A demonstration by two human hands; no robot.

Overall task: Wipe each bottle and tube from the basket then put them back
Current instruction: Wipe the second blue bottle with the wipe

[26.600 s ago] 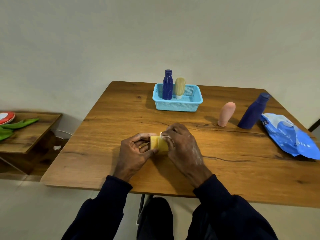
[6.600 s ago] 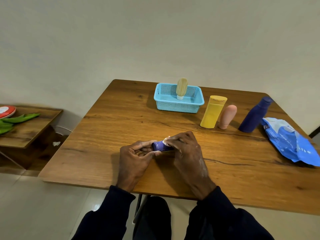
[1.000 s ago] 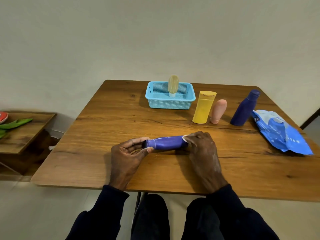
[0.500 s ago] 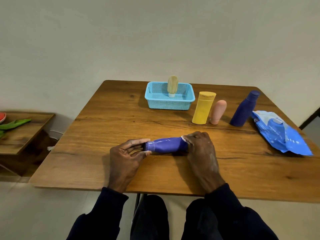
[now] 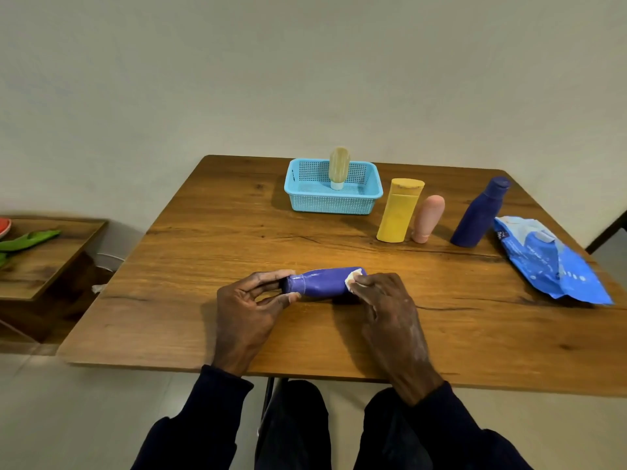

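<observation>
A purple bottle [image 5: 322, 283] lies on its side near the table's front, cap end to the left. My left hand [image 5: 249, 307] pinches its cap end. My right hand [image 5: 386, 300] presses a small white wipe [image 5: 353, 283] against the bottle's base end. At the back stands a light blue basket [image 5: 334, 203] with one beige tube [image 5: 338, 167] upright in it. Right of the basket stand a yellow bottle [image 5: 400, 210], a pink tube [image 5: 428, 218] and a dark blue bottle [image 5: 480, 213].
A blue wipes packet [image 5: 549, 262] lies at the table's right edge. A low wooden side table [image 5: 37, 262] with green and red items stands to the left. The wooden table [image 5: 210, 239] ends close to my body.
My right hand with the wipe has slid a little left along the purple bottle, covering more of its base end. My left hand keeps hold of the cap end.
</observation>
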